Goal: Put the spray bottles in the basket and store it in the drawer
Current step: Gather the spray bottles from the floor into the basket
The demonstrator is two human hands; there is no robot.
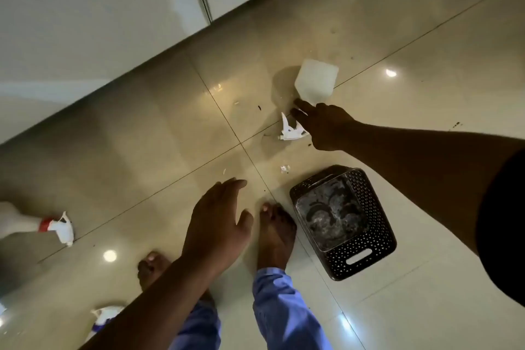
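Note:
A translucent white spray bottle point(316, 81) lies on the tiled floor with its white trigger head point(291, 129) pointing toward me. My right hand point(324, 126) reaches over its neck, fingers spread, touching or just above it. My left hand point(218, 221) hovers open over the floor, holding nothing. A dark perforated basket point(366, 253) stands empty on the floor to the right of my feet. A second spray bottle point(37, 226) with a red collar lies at the left edge. A third spray bottle point(106, 314) with a white head shows at the bottom left, partly hidden by my left forearm.
White cabinet fronts point(99, 8) run along the top left, meeting the floor at a diagonal edge. My bare feet point(274, 236) stand between the basket and the left bottles. Small bits of debris lie on the glossy tiles point(284, 169).

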